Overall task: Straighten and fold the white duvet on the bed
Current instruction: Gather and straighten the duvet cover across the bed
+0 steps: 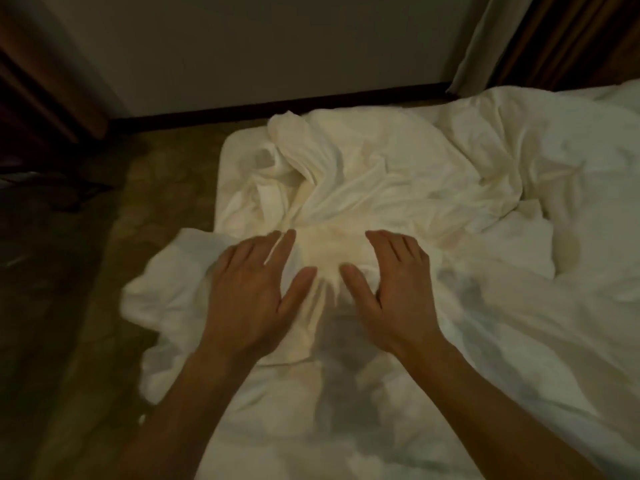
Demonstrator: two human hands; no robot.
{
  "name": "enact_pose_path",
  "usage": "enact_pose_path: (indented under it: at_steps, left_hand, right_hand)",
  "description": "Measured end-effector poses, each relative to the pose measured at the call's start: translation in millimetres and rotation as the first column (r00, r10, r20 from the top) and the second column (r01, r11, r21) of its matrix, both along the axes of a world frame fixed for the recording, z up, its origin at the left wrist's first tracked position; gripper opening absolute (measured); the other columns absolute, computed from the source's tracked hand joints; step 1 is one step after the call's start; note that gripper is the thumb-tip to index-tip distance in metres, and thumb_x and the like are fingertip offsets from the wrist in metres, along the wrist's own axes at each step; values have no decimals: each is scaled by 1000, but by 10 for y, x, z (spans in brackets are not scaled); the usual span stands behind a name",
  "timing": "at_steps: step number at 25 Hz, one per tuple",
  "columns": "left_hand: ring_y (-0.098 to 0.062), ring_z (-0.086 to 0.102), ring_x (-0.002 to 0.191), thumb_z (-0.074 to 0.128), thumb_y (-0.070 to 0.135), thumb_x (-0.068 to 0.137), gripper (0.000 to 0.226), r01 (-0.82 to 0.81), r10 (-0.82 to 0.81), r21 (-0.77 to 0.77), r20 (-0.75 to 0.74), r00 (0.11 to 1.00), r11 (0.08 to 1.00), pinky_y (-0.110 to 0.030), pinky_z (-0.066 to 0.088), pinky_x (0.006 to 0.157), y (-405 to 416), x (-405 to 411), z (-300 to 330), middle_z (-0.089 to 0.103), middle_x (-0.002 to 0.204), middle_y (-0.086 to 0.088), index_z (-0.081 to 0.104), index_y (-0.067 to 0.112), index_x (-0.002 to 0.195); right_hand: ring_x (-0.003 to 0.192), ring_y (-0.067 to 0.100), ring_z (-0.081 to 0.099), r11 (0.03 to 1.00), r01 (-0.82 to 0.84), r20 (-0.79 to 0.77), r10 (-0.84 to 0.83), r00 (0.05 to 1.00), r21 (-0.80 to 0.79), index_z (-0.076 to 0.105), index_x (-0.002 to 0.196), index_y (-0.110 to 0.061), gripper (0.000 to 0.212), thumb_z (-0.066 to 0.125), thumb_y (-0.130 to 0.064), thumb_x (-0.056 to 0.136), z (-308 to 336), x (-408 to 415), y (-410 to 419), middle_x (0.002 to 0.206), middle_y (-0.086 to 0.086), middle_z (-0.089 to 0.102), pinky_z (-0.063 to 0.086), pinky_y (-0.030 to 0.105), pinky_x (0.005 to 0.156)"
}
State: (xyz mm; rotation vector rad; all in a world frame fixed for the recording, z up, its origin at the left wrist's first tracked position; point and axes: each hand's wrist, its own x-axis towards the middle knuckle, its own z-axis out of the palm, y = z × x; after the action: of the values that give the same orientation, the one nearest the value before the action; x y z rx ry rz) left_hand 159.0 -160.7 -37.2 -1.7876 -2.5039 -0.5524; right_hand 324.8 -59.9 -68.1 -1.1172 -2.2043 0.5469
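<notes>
We find the duvet point(398, 174) rumpled across the bed point(232, 143), one edge spilling toward the brown floor point(104, 271). Pale wall point(259, 46), dark skirting and a curtain point(485, 39) lie beyond. Left hand point(252, 292) and right hand point(394, 292) press flat on the duvet, fingers released. No writing is legible.

The bed point(231, 147) was just a white mattress corner poking out past the fingertips, up and left of the left hand point(254, 292). A rumpled white duvet point(398, 174) lay right on it, bunched under both hands and spreading off beyond the right hand point(394, 289), one edge spilling over the side.
</notes>
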Motion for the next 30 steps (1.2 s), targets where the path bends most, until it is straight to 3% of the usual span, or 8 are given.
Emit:
enact_pose_path:
  at_steps: [2,5,9,12,15,17,23,30]
  left_hand:
    - [-28,53,126,8,70,96,82,-68,68,-6,-1,998,998,-45,35,109,-316,-127,313,58,138,-7,50,18,142]
    - [-23,43,135,1,73,91,85,-66,66,-29,16,998,997,-43,26,113,-665,-343,676,49,148,-2,42,24,147]
    - [-21,37,140,2,75,90,83,1,0,11,-24,1000,1000,-44,20,117,-1424,-922,1206,40,154,1,34,29,151]
    - [-21,30,144,11,76,92,77,102,-103,-53,-22,994,993,-38,12,117,-2168,-1467,1684,30,160,1,22,32,155]
    - [-22,31,144,10,76,91,79,204,-208,-109,-23,978,973,-38,16,116,-2717,-1986,2309,29,160,-1,19,31,156]
    - [-23,33,142,8,75,91,81,218,-221,-62,-46,974,974,-41,19,116,-2901,-2335,2669,32,158,-3,21,30,156]
    - [-23,30,144,8,74,90,80,307,-306,48,-38,951,950,-45,18,118,-2378,-2814,2961,31,159,-2,23,30,155]
    - [-22,36,138,18,70,95,72,565,-571,-85,-68,818,821,-41,22,114,-601,-3344,2333,38,154,-1,30,29,152]
  right_hand:
    - [121,30,53,999,-27,-9,28,1000,37,57,133,-4,86,21,-73,97,307,-158,-356,130,12,62,39,47,105]
    - [126,33,49,996,-17,97,8,995,93,52,138,-3,91,20,-76,95,693,-413,-777,136,15,58,36,50,108]
    - [144,32,32,990,58,227,-86,970,130,36,152,-9,101,13,-83,88,1383,-767,-1583,154,14,41,23,56,119]
    - [152,29,15,986,128,377,-161,912,110,23,158,-16,108,3,-90,81,1971,-1036,-2269,164,9,25,12,59,122]
    - [150,30,22,980,186,363,-200,910,73,27,157,-14,109,5,-90,81,2534,-1355,-2784,162,11,30,19,59,120]
    - [145,30,29,977,198,288,-213,934,79,32,154,-11,107,11,-88,83,2849,-1616,-2979,157,13,36,24,55,119]
    - [143,31,32,951,289,149,-302,942,106,33,153,-10,99,19,-83,87,3044,-2227,-2856,155,13,38,27,52,119]
    - [133,27,42,849,528,6,-528,849,22,40,145,-11,84,31,-76,93,2195,-2739,-1805,143,12,48,39,52,111]
